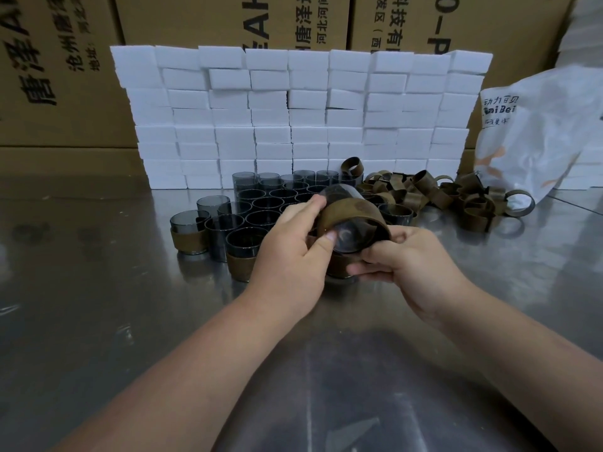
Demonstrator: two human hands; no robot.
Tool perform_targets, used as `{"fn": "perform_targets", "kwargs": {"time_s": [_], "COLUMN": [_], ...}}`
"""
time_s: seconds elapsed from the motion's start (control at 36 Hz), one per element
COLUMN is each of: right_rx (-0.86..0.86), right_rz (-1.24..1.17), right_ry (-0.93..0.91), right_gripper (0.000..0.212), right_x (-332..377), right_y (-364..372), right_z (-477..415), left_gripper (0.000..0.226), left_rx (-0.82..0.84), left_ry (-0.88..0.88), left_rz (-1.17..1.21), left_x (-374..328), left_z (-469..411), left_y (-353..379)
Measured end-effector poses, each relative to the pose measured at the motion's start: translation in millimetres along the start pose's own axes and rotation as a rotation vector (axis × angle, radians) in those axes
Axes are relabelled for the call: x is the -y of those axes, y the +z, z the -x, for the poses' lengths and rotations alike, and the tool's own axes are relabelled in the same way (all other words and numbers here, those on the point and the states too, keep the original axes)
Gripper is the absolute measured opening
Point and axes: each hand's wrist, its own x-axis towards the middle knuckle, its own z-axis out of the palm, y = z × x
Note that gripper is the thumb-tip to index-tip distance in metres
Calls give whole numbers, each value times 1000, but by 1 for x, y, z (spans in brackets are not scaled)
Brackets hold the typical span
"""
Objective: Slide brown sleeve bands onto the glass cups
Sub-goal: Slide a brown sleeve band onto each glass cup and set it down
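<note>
Stainless steel table point(98, 288), backed by a wall of stacked white foam blocks point(293, 109). Both hands hold one smoky grey glass cup point(339, 192) tilted above the table, base towards the camera, with a brown sleeve band point(354, 212) around its base end. The left hand point(293, 256) curls round the cup, thumb pressing the band's edge. The right hand point(401, 259) pinches the band from below. Uneven pushing could jam the band crooked, or the slick glass could slip onto the bare dark glass cups point(270, 197) beneath.

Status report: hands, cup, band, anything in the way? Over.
Gripping one glass cup, left hand and right hand, tilted off the table. On it, brown band. Behind, bare cups, loose bands; nothing blocking.
</note>
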Motion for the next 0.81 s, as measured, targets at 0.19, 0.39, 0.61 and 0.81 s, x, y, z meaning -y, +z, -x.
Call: {"fn": "perform_targets", "kwargs": {"time_s": [0.19,0.39,0.61,0.81], "right_rx": [-28,-72,-93,-60], "right_rz": [45,132,175,141], "right_ry": [2,-41,-167,-156], "right_gripper": [24,6,43,30], "right_x": [0,-1,1,-1], "right_y": [1,0,2,-1], "right_z": [0,0,4,4], "left_gripper": [38,23,63,59], "left_rx": [-37,-64,15,-12], "left_ry": [-43,-102,-95,-120], "left_rz": [33,115,224,384], "left_x": [-6,-3,-2,-4], "left_z": [-1,-3,-2,-1], "left_y": [-1,-4,-4,-3]}}
